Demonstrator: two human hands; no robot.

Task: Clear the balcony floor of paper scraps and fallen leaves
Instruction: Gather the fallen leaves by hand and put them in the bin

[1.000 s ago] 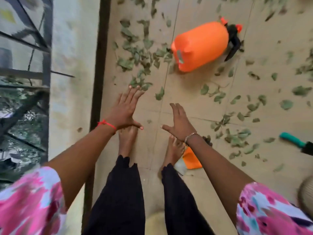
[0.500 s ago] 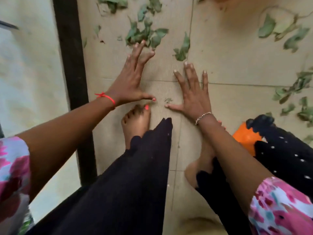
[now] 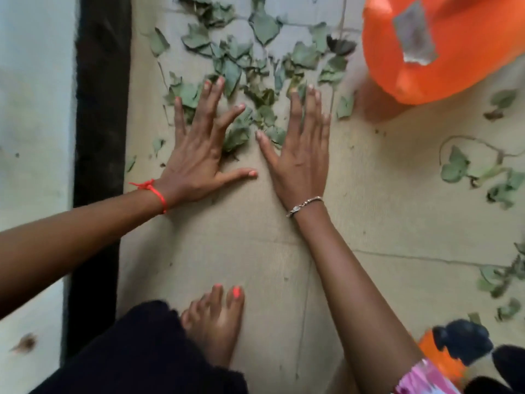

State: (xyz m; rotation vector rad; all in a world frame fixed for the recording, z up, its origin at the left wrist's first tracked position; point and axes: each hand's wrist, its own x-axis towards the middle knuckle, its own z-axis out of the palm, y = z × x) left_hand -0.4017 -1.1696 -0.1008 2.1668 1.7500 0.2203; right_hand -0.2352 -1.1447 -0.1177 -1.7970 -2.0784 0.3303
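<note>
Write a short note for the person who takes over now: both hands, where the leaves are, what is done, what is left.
Left hand: open, fingers spread, flat on the near edge of the leaf pile.
Right hand: open, flat beside it, fingertips on the same pile.
Orange sprayer lies right of the pile; loose leaves farther right.
Done: nothing picked up.
Left: scoop the pile, then the loose leaves.

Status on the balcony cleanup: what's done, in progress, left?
Done: nothing visibly collected. In hand: left hand and right hand lie flat, fingers spread, on the near edge of the leaf pile beside the orange sprayer; no grip on any leaf. Left: that pile, plus scattered leaves on the floor to the right.
</note>
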